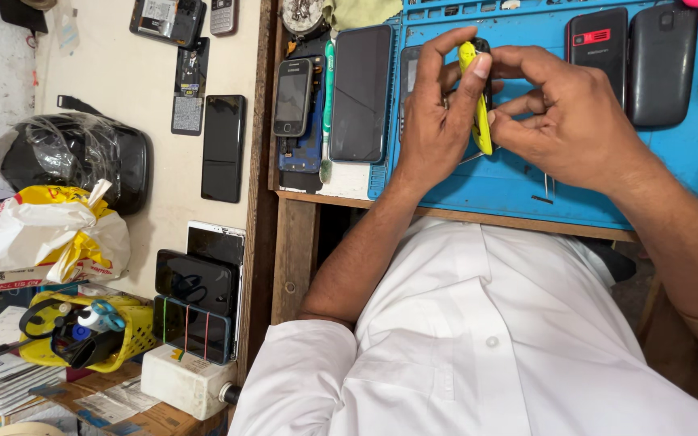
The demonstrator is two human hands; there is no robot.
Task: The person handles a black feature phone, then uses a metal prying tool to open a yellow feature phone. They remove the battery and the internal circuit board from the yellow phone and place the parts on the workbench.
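Fingers (478, 69) of both hands pinching a yellow phone (479, 121), above blue mat (519, 186)

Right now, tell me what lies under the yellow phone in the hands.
Under the yellow phone, held by both hands, lies the blue mat, with tweezers on it. The hands cover the mat directly below.

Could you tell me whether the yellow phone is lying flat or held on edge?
On edge: both hands hold the yellow phone above the blue mat.
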